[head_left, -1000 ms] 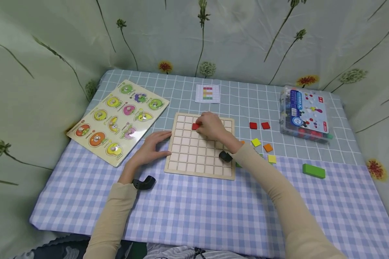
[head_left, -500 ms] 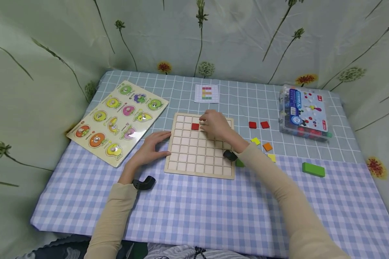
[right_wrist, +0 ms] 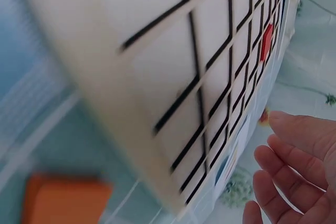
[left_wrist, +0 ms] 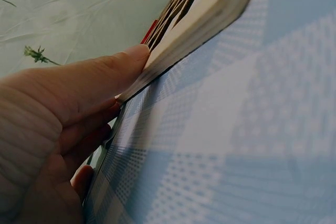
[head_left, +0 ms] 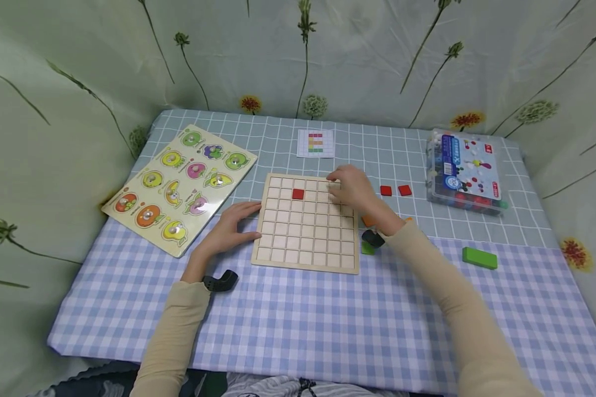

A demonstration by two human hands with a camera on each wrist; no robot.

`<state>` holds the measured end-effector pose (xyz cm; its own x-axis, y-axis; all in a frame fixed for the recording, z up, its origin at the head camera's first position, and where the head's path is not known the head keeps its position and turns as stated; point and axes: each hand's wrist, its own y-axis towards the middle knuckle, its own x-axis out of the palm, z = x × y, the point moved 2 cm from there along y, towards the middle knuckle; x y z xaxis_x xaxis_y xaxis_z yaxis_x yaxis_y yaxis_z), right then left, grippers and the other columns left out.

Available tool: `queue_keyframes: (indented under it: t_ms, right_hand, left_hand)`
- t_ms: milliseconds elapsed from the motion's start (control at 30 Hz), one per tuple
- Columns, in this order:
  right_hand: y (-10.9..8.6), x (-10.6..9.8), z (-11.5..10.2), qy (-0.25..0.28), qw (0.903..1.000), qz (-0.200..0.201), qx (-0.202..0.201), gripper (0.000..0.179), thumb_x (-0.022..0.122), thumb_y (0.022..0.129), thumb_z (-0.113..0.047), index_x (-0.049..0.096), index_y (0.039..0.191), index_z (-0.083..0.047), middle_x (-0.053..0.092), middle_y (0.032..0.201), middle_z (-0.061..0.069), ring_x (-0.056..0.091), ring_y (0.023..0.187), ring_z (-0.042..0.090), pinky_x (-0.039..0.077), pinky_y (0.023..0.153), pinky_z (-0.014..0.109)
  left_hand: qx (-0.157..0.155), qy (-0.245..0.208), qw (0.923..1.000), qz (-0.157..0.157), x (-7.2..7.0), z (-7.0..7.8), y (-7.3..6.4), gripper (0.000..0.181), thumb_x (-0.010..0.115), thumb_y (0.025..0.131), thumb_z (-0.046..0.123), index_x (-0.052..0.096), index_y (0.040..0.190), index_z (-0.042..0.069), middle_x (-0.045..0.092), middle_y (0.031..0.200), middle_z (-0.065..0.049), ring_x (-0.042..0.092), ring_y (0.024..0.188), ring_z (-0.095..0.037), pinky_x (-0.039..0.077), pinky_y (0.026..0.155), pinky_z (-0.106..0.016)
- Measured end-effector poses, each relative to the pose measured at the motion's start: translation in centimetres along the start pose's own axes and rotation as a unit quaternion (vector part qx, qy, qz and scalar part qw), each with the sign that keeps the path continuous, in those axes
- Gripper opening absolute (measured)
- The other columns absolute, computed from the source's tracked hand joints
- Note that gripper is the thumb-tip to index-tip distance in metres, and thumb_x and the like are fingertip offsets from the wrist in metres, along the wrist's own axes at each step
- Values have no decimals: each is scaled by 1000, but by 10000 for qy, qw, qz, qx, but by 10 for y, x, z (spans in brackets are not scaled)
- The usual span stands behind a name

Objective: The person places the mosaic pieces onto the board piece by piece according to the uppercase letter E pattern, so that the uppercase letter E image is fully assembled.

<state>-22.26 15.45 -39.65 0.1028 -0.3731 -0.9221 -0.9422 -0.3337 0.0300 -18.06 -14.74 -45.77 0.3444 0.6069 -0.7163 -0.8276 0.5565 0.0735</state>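
A wooden grid board [head_left: 305,230] lies on the table with one red square tile [head_left: 298,194] in a cell of its second row. My left hand [head_left: 232,227] rests against the board's left edge; in the left wrist view the thumb [left_wrist: 113,72] touches the rim. Over the board's upper right corner hovers my right hand [head_left: 354,190], its fingers loosely bent and nothing between them, as the right wrist view confirms. Right of the board lie two more red tiles [head_left: 395,191]. An orange tile [head_left: 368,220] and a green tile [head_left: 368,248] are partly hidden by the right wrist and its camera.
A printed pattern card [head_left: 315,143] lies behind the board. On the left is a fruit knob puzzle [head_left: 181,187]. A clear plastic case [head_left: 464,171] of coloured pieces stands at the back right, with a green block [head_left: 479,257] in front of it.
My right hand has let go of the red tile, which stays in its cell, and has moved right to the board's upper right corner. The left hand has stayed put.
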Motion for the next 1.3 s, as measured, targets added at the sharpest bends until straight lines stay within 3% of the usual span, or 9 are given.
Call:
queue_keyframes:
  t_ms: [133,667,833,1067,1300]
  right_hand:
    - [-8,-7,14,-14,9998,64,162,27,64,85,-11,68,109,0,68,107,16,57,107,34,47,91,47]
    - [-30,-24,53,-333,9985,212,368,27,63,85,-7,66,111,3,66,109,21,58,100,36,50,80,47]
    - [-35,-27,62,-379,9976,189,552,28,59,87,-6,65,113,3,65,111,22,61,91,35,51,78,45]
    - [-40,-28,74,-295,9960,189,825,29,58,86,-4,65,113,4,65,113,23,56,105,38,46,92,50]
    - [-43,-28,81,-169,9930,79,1165,30,58,87,-5,63,115,4,63,116,24,53,109,38,43,98,52]
  left_hand:
    - [14,-13,10000,1,1,0,0,68,75,78,19,45,137,1,44,143,-18,35,135,-35,23,114,-51]
    - [2,-52,10000,17,-1,1,1,68,75,78,18,46,137,1,44,143,-18,35,136,-36,24,113,-52]
    - [13,-73,10000,22,0,0,1,68,75,78,18,46,137,1,44,143,-19,35,135,-36,23,114,-52]
    - [79,-111,9999,74,0,-1,2,68,76,77,17,47,136,1,46,142,-19,36,134,-36,24,113,-52]
    - [10,-127,9999,14,0,-1,2,68,75,77,18,46,137,1,45,143,-18,35,135,-35,24,114,-51]
